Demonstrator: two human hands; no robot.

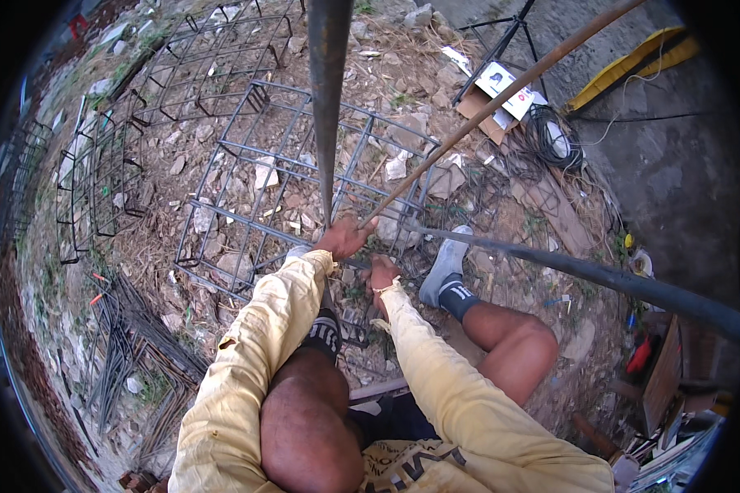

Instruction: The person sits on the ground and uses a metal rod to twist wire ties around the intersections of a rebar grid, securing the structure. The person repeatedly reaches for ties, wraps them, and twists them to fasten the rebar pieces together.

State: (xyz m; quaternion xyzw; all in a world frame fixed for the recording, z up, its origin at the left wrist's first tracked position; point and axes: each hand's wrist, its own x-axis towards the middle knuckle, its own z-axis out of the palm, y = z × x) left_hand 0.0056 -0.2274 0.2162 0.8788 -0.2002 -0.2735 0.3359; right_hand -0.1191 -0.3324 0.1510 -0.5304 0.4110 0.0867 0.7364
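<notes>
The left hand [343,238] is closing its fingers on the near corner of the steel bar cage [304,189] lying on the rubble, while the right hand [381,274] (fingers hidden, so I cannot tell their state) is pressing just beside it, and keeping both wrists low would be steadying the joint best.

The ground [181,156] is dirt with dry grass and many stones. On the right lies grey concrete [674,164]. A cardboard box [489,107] sits far away. Daylight is soft.
</notes>
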